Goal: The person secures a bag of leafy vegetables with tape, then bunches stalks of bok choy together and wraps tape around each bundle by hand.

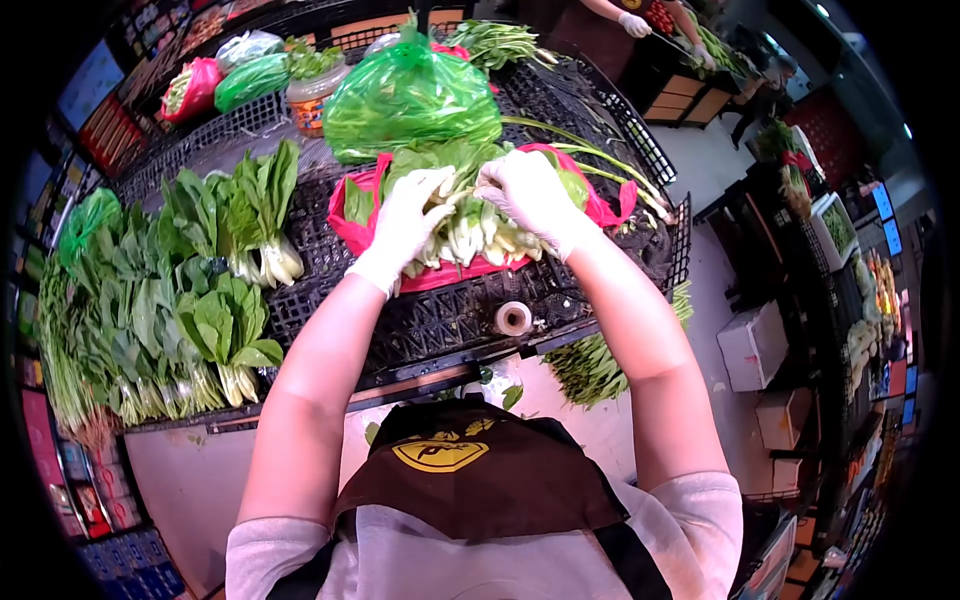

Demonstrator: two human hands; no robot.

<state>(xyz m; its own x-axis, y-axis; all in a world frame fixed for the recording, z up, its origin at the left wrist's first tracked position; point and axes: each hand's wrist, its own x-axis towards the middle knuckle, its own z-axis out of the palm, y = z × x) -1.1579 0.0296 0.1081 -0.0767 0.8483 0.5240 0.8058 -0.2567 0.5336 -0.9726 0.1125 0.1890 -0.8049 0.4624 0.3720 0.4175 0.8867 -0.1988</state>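
Note:
Both my hands wear white gloves and work over a pile of leafy greens (480, 235) with pale stems turned toward me. The greens lie on a spread pink plastic bag (352, 235), whose edges show on both sides. My left hand (412, 212) is at the left of the pile, fingers curled round some stems. From the right, my right hand (535, 195) pinches at the stems with thumb and fingertips together; the exact piece is partly hidden. Just beyond the hands sits a green plastic bag (412, 105) full of vegetables.
A roll of tape (514, 318) stands near the front edge of the black crate-like stand (420, 325). Bunched bok choy (228, 325) and other greens fill the left. A plastic jar (308, 100) stands behind. Long green stalks (610, 360) lie below, right. Another person's gloved hand (634, 25) shows far back.

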